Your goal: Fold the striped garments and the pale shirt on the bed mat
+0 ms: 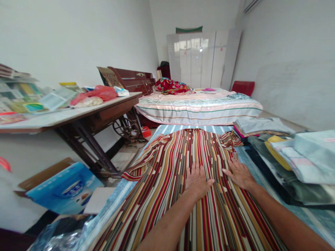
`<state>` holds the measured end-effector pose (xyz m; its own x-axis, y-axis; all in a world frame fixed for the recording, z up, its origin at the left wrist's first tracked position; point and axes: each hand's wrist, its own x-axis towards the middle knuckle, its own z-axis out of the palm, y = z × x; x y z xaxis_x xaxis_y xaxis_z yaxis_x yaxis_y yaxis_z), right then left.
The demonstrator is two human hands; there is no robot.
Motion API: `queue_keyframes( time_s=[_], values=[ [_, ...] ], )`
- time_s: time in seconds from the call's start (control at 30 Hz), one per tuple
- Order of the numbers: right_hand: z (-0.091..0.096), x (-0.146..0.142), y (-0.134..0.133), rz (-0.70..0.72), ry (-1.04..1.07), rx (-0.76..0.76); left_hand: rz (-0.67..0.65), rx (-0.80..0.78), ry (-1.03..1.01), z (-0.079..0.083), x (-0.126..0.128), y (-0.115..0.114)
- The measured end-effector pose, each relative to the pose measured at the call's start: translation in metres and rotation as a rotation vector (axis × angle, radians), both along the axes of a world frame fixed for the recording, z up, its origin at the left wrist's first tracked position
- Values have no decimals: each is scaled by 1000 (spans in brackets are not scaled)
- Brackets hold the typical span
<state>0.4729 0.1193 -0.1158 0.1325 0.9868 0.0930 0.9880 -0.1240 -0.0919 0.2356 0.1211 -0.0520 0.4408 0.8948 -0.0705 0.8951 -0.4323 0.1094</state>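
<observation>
Counting: you're having one striped garment [161, 190] in work, two hands on it. It's lying spread out on blue striped cloth [115, 202], straight ahead of you, neckline at the far end, lower end running out of view. Two sleeves are showing: the left one is fanning out flat, the right one is sitting bunched up. Your left hand [197, 179] is resting near the middle, your right hand [239, 172] is resting on the right side; fingers on both are released and spread, palms down, gripping nothing. Two stacks of folded clothes are standing at the right: a small back stack [267, 124] just beside the right sleeve, and a bigger front stack [285, 176] near your right forearm, crowding that side. Your own forearms are covering part of the stripes. Left: one long surface [44, 120] is carrying one red plastic bag [104, 92] plus clutter too blurred to count; one iron wheel [125, 128] is showing under it. One blue box [66, 188] is leaning low below. Behind: one bed [199, 111] is holding one red floral blanket [171, 86]; one pale wardrobe [193, 62] is standing at the far wall, one red chair [243, 88] to the right.
</observation>
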Motion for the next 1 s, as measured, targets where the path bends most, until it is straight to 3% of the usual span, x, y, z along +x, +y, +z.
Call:
queue_keyframes(
  time_s=[1.0],
  values=[
    [6,-3,-2,2,-8,-7,-9,-2,-19,-5,0,2]
  ],
)
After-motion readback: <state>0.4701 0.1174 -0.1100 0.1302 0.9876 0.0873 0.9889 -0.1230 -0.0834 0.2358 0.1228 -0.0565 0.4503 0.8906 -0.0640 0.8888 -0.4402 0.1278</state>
